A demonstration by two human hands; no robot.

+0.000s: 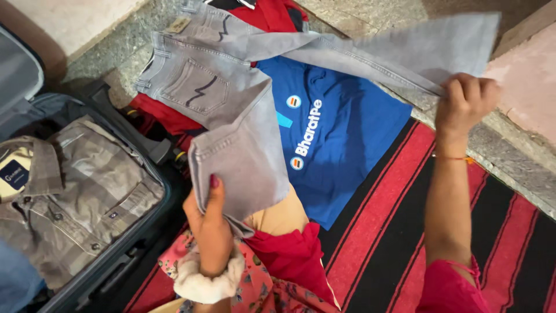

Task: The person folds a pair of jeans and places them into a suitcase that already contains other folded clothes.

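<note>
1. While only the head view is available, entries follow it from centre outward. Grey jeans point(231, 110) span the upper middle of the frame, one leg stretched toward the upper right, the waist and back pocket at upper centre-left, lifted clear of the blue T-shirt point(341, 145) below.
2. Left hand point(211, 226), lower centre: clamped on a fold of the jeans, thumb on top of the cloth, a pale scrunchie point(202, 281) at the wrist.
3. Right hand point(466, 101), upper right: closed around the leg near its end, a thin thread band at the wrist. Hands well apart, cloth taut between them.
4. Judgement on handling: keeping both grips firm and the leg level should hold the seam straight; slack at either end would likely let the denim sag onto the T-shirt and crease.
5. Labels: a small tan rectangular patch point(178, 24) sits on the jeans' waistband, upper left of centre. White lettering with small round orange-and-white emblems runs diagonally across the T-shirt at centre. A dark blue rectangular neck label point(15, 174) lies inside the collar of the folded checked shirt point(69, 197), left edge.
6. Surroundings: checked shirt lies in an open dark suitcase point(124, 255), lower left. Red garment point(266, 14) at top centre, under the jeans. Red-and-black striped mat point(394, 232) fills lower right; stone floor point(515, 162) along the right.
</note>
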